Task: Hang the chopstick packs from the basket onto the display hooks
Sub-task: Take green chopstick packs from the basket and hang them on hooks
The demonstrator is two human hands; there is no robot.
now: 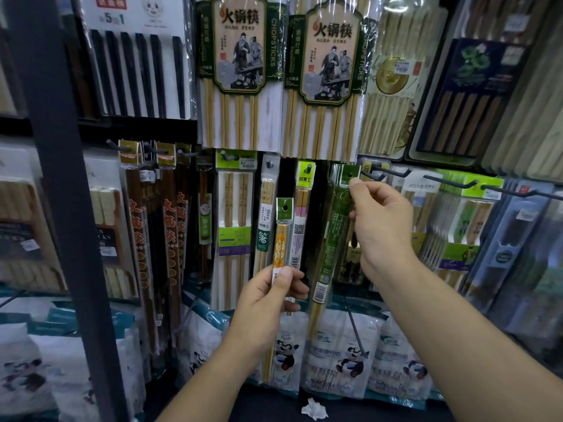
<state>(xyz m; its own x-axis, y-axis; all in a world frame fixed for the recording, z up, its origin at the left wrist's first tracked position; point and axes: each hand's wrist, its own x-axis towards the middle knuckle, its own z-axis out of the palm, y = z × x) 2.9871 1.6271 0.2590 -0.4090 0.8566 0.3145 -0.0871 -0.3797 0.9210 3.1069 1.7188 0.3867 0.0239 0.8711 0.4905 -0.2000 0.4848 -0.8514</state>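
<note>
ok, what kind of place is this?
Most likely a shop aisle, kitchenware section: packaged chopsticks hang in rows on display hooks, a barcode label shows on the green pack pinched by the right hand, and panda-printed bags sit below. The left hand grips an orange pack.

A person's left hand (pixel 268 296) grips an orange-patterned chopstick pack (pixel 281 236) upright by its lower half before a shop's crowded display, while the right hand (pixel 380 226) pinches the punched header of a green chopstick pack (pixel 333 236) near a black display hook (pixel 396 172). Large hot-pot chopstick packs (pixel 240 71) hang above.
</note>
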